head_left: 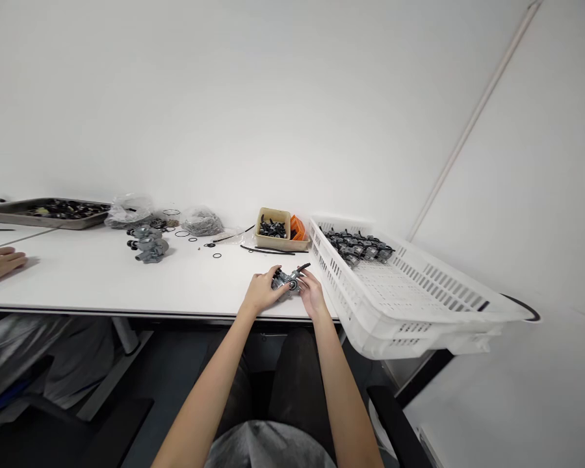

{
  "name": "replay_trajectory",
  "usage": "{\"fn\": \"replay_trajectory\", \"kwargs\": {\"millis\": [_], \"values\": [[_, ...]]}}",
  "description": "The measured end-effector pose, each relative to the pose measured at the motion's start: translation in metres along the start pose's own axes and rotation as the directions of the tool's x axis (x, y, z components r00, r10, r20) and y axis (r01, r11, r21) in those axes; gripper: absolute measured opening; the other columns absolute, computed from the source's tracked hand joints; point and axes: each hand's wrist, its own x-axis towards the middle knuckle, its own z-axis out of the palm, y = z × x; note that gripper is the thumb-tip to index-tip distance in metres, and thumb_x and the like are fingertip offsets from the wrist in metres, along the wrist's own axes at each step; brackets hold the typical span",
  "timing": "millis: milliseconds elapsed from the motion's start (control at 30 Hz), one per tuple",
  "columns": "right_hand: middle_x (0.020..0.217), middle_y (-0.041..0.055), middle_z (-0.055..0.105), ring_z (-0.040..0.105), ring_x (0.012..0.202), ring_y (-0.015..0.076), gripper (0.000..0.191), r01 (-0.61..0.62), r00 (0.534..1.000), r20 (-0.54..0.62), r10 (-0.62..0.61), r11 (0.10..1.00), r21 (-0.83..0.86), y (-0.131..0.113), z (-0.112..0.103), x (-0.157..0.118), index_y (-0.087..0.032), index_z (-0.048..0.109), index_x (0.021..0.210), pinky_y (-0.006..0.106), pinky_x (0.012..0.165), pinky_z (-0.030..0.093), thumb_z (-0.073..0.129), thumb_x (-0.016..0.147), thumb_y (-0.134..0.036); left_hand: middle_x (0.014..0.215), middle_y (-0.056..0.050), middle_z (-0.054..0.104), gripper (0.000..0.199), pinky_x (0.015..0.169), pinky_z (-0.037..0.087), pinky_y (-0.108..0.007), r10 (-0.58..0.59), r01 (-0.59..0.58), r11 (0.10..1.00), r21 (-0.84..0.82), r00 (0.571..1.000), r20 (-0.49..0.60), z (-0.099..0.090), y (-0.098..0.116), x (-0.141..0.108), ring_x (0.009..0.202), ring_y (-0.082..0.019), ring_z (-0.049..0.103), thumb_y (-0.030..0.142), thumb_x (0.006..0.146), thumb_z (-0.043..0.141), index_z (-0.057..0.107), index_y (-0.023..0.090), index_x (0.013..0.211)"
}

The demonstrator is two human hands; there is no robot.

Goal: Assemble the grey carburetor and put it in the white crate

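A small grey metal carburetor point(283, 279) is held low over the table's front part, between my two hands. My left hand point(264, 290) grips its left side, thumb along the near face and fingers over the top. On the other side my right hand point(312, 294) closes around the right end, where a short black hose point(303, 266) sticks up. My right fingertips are partly hidden behind the part. Further left, several similar carburetors point(150, 246) stand grouped on the white table point(209, 279).
A white plastic crate point(355, 312) with rows of finished-looking carburetors point(358, 246) stands close at right. Behind my hands are a beige bin point(273, 218) of black parts and an orange tray point(298, 227). Plastic bags point(202, 221), rubber rings point(217, 255) and a metal tray point(10, 213) lie left. Another person's hand point(0, 263) rests far left.
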Motion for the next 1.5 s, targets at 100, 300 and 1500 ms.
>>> {"fn": "replay_trajectory", "kwargs": {"millis": [100, 300, 1500], "values": [[0.08, 0.0012, 0.073, 0.064, 0.072, 0.0157, 0.032, -0.004, 1.0, -0.008, 0.004, 1.0, 0.001, 0.0, 0.0002, 0.0001, -0.019, 0.07, 0.095, 0.025, 0.066, 0.044, 0.067, 0.063, -0.019, 0.1, -0.011, 0.073, 0.065, 0.091, 0.046, -0.04, -0.002, 0.002, 1.0, -0.002, 1.0, 0.001, 0.0001, -0.0002, 0.0, 0.095, -0.029, 0.068, 0.059, 0.086, 0.051, 0.049, 0.015, 0.133], [0.079, 0.0012, 0.073, 0.065, 0.073, 0.0167, 0.031, 0.002, 1.0, -0.016, -0.003, 1.0, -0.005, 0.0002, 0.0, 0.0005, -0.019, 0.07, 0.094, 0.027, 0.067, 0.045, 0.067, 0.063, -0.019, 0.1, -0.01, 0.073, 0.063, 0.09, 0.046, -0.039, -0.006, 0.006, 1.0, -0.002, 1.0, -0.009, 0.0005, -0.0005, 0.0002, 0.095, -0.029, 0.068, 0.057, 0.085, 0.052, 0.049, 0.017, 0.133], [0.078, 0.0006, 0.074, 0.065, 0.072, 0.0147, 0.031, 0.004, 1.0, -0.013, -0.004, 1.0, 0.023, 0.0009, -0.0006, 0.0009, -0.019, 0.071, 0.093, 0.024, 0.067, 0.046, 0.068, 0.062, -0.019, 0.105, -0.013, 0.072, 0.066, 0.087, 0.047, -0.038, -0.018, 0.018, 1.0, -0.022, 1.0, -0.005, 0.0002, -0.0008, 0.0, 0.096, -0.03, 0.067, 0.059, 0.085, 0.052, 0.049, 0.015, 0.134]]}}
